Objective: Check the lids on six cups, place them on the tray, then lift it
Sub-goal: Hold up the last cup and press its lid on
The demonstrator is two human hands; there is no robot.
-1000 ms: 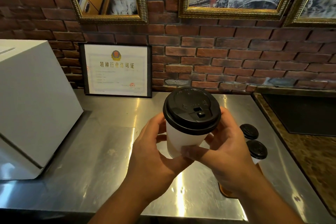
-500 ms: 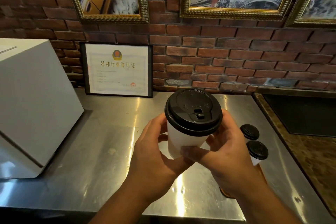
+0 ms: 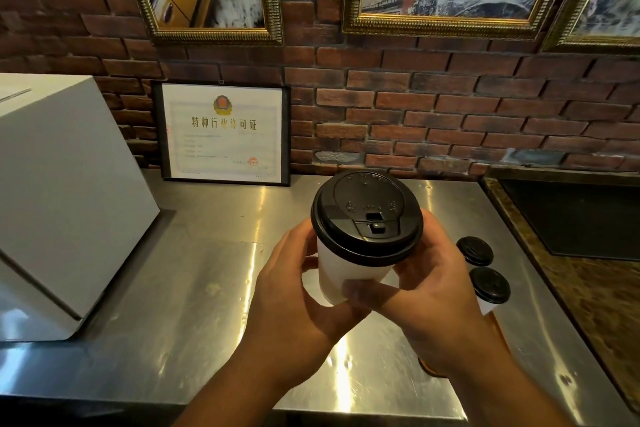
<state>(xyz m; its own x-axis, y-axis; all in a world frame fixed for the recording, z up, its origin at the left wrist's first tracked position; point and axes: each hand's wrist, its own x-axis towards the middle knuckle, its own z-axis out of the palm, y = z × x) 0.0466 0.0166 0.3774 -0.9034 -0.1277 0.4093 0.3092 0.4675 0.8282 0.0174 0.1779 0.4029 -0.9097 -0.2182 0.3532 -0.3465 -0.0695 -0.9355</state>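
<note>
A white paper cup (image 3: 341,276) with a black lid (image 3: 367,217) is held up above the steel counter (image 3: 194,288), in front of me. My left hand (image 3: 294,288) grips its left side and base. My right hand (image 3: 429,284) wraps its right side, thumb across the front. Two more lidded cups (image 3: 474,250) (image 3: 490,284) stand to the right, behind my right hand. They rest on an orange-brown tray (image 3: 429,369), mostly hidden by my right wrist.
A large white box (image 3: 65,198) stands on the counter's left. A framed certificate (image 3: 223,133) leans against the brick wall. A dark stone counter (image 3: 585,295) with a black recess (image 3: 575,215) borders the right side.
Both hands keep their hold on the cup. Cup and hands sit almost where they were a second ago, shifted only slightly.
</note>
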